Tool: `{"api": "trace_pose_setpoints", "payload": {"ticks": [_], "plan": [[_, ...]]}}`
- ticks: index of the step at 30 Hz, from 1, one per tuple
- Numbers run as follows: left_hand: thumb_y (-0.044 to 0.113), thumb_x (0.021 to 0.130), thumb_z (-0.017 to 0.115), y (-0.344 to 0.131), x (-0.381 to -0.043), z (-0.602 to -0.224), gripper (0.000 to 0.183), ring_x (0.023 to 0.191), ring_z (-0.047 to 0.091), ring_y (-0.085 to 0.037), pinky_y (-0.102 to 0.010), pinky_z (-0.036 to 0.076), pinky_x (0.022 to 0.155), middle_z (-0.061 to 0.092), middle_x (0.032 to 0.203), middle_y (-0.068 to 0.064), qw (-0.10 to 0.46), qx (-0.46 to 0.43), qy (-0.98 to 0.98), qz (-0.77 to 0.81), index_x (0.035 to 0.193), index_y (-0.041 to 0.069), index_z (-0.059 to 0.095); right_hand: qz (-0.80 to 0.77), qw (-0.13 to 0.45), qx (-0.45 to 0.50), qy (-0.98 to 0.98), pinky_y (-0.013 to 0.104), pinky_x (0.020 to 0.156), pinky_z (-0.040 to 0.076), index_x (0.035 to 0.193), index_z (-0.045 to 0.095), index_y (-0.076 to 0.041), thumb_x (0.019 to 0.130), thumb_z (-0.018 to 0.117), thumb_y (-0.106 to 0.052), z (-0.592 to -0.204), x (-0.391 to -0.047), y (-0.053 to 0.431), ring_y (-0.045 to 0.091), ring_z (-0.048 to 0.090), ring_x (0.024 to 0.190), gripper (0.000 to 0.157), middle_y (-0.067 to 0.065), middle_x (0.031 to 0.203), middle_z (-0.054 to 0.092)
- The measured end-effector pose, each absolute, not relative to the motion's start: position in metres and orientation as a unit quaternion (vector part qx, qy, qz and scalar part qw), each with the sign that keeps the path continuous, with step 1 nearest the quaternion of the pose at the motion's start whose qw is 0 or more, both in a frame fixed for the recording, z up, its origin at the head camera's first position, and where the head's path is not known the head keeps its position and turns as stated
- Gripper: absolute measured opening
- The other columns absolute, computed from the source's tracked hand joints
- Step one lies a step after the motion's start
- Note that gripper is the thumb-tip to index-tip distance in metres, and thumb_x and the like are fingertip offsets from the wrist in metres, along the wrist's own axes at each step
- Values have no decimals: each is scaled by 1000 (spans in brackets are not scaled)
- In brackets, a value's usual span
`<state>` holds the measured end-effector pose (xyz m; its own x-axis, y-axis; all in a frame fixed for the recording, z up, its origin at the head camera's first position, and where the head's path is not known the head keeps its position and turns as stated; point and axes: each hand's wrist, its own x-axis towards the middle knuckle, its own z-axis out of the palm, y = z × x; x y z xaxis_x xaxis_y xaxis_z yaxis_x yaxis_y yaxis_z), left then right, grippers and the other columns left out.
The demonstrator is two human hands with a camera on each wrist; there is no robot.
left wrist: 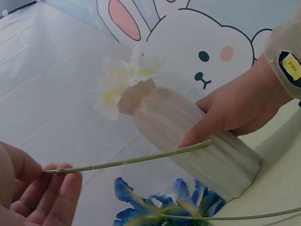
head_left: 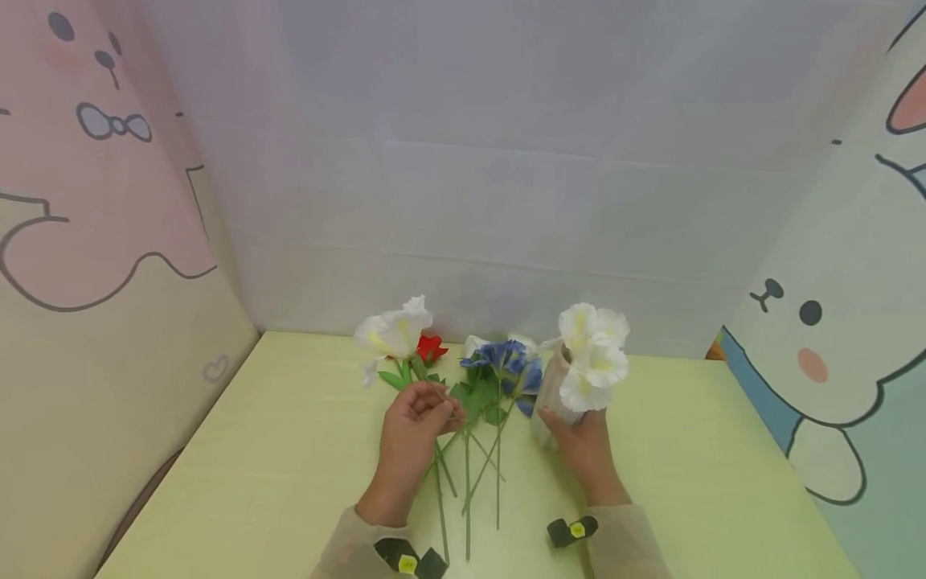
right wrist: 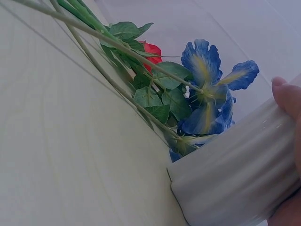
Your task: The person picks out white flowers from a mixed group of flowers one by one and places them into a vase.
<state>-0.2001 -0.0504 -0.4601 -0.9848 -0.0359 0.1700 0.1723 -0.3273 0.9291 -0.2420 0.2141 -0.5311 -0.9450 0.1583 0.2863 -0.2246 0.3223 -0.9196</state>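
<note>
My left hand (head_left: 418, 426) pinches the green stem (left wrist: 127, 162) of a white iris (head_left: 396, 331) between thumb and fingers. The bloom is above that hand, and in the left wrist view the stem's cut end points across the front of the vase. My right hand (head_left: 587, 450) grips a pale ribbed vase (head_left: 553, 396) around its side, thumb toward the left. White irises (head_left: 595, 358) stick out of the vase's mouth; their stems inside are hidden. Beside the vase lie blue irises (right wrist: 204, 89), their blooms next to its wall.
On the pale yellow table (head_left: 289, 450), between the hands, several long stems (head_left: 467, 498) cross and point toward me. A red flower (head_left: 431, 349) and green leaves (head_left: 473, 398) lie behind my left hand. A white curtain (head_left: 470, 201) hangs at the table's back edge.
</note>
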Motion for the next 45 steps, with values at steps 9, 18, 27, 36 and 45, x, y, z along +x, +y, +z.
{"api": "trace_pose_setpoints", "payload": {"ticks": [9, 18, 27, 36, 45], "plan": [[-1, 99, 63, -38, -200, -467, 7, 86, 73, -28, -42, 62, 78, 70, 96, -20, 9, -127, -626, -770, 106, -3, 63, 575, 174, 27, -799, 57, 114, 31, 152, 26, -1, 88, 82, -11, -520, -238, 212, 38, 45, 131, 85, 23, 141, 44], [6, 101, 64, -32, -214, -446, 12, 86, 71, -30, -40, 61, 79, 69, 96, -12, 16, -206, -696, -688, 112, 4, 62, 574, 176, 38, -799, 55, 113, 32, 154, 25, -8, 90, 82, -19, -538, -248, 219, 32, 46, 131, 87, 16, 143, 43], [-1, 102, 56, -24, -241, -425, 13, 91, 70, -30, -42, 61, 81, 69, 100, -14, 45, -239, -697, -674, 115, 1, 55, 585, 176, 44, -790, 53, 116, 30, 155, 25, -10, 91, 82, -19, -535, -250, 219, 31, 45, 133, 86, 15, 144, 43], [8, 106, 56, -14, -266, -414, 9, 91, 72, -30, -40, 61, 83, 70, 102, -11, 81, -215, -689, -687, 115, 6, 54, 583, 167, 26, -794, 57, 115, 31, 153, 24, -8, 90, 82, -18, -539, -248, 218, 34, 45, 133, 86, 16, 142, 44], [11, 109, 53, -5, -281, -402, 12, 93, 72, -33, -40, 60, 85, 68, 103, -20, 104, -233, -645, -720, 117, 3, 52, 591, 168, 33, -788, 55, 114, 32, 153, 25, -8, 90, 82, -17, -541, -246, 217, 33, 45, 133, 85, 16, 143, 43]]}}
